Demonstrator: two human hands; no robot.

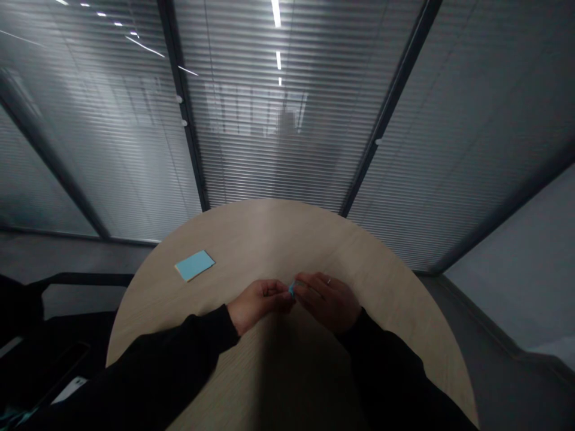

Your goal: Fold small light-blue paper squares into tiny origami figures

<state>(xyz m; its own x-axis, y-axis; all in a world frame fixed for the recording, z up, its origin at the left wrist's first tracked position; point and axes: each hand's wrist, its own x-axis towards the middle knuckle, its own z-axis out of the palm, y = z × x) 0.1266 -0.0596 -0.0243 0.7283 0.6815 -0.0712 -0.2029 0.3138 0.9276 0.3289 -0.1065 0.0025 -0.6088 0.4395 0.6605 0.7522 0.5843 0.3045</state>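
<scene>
At lower center, the left hand [263,299] and right hand [327,300] pinch a small blue piece [291,289]; likely light, pliable, easily creased. Hold opposite ends gently.

Past the round wooden table [278,230] I face slatted blinds [251,158] between dark frames [390,105] (white light strips [276,13] glint across them), a black chair [90,279] at my left, a pale wall [521,263] and grey floor [483,365] at my right.
</scene>
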